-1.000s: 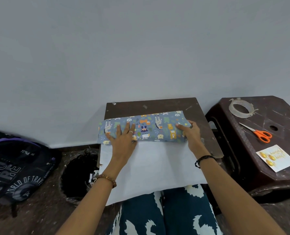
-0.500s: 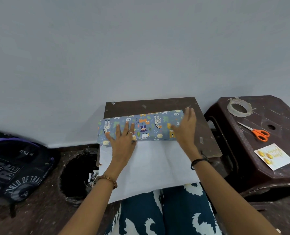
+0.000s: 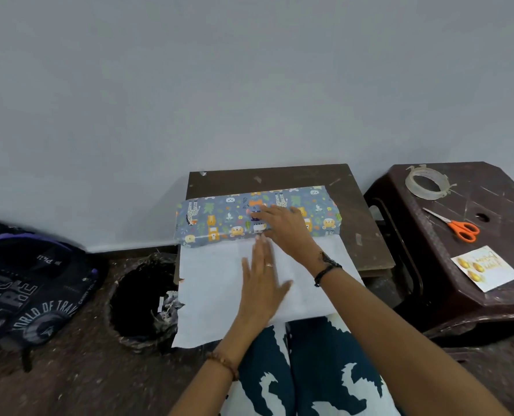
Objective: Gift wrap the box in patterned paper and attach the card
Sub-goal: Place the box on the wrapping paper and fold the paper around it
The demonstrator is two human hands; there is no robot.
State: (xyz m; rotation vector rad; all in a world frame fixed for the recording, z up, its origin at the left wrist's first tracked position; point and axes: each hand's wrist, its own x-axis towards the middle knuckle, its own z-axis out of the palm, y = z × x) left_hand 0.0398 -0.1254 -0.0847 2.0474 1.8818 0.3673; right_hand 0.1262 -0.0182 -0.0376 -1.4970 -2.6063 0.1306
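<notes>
Since half a second ago both hands have shifted: the left hand (image 3: 261, 283) has slid off the patterned fold back onto the white underside of the paper sheet (image 3: 219, 280), and the right hand (image 3: 282, 226) has swept leftward from the right end to the middle of the box wrapped in blue animal-print paper (image 3: 225, 223). Left fingers lie straight and flat, gripping nothing; right fingers are also extended, pressing down on the fold, probably to pin the paper so the flap stays tight while the left smooths the loose sheet for the next roll. Wrapped box sits across the middle of the small dark brown wooden tabletop (image 3: 354, 211), loose sheet hanging over the near edge onto the lap. On the dark brown plastic stool (image 3: 429, 265) to the right: one clear tape roll (image 3: 427, 185) at the far edge, one pair of orange-handled scissors (image 3: 456, 226) mid-top, one white card with gold print (image 3: 486, 268) at the near edge, all within right-hand reach, untouched. One black-lined bin (image 3: 141, 301) and one dark backpack (image 3: 27, 283) on the floor, left.
</notes>
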